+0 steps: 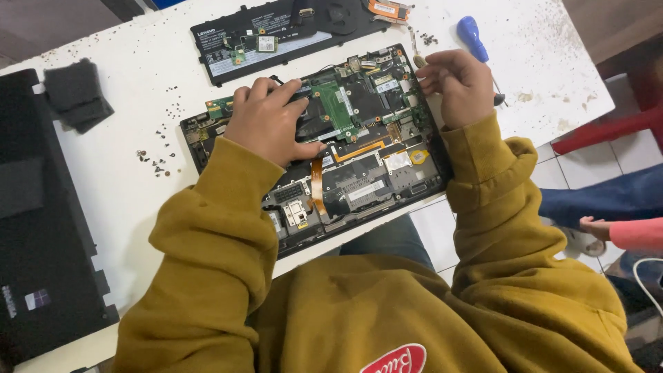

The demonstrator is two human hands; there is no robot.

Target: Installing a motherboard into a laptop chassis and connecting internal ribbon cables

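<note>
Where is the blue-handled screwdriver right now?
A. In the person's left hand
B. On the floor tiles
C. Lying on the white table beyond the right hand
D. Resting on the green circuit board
C: the blue-handled screwdriver lies on the white table just past the right hand, held by neither; the left hand rests on the opened black laptop.

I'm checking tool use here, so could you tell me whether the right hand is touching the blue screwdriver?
Apart. The head view shows the right hand at the opened laptop's far corner, with bare white table between its knuckles and the blue screwdriver.
</note>
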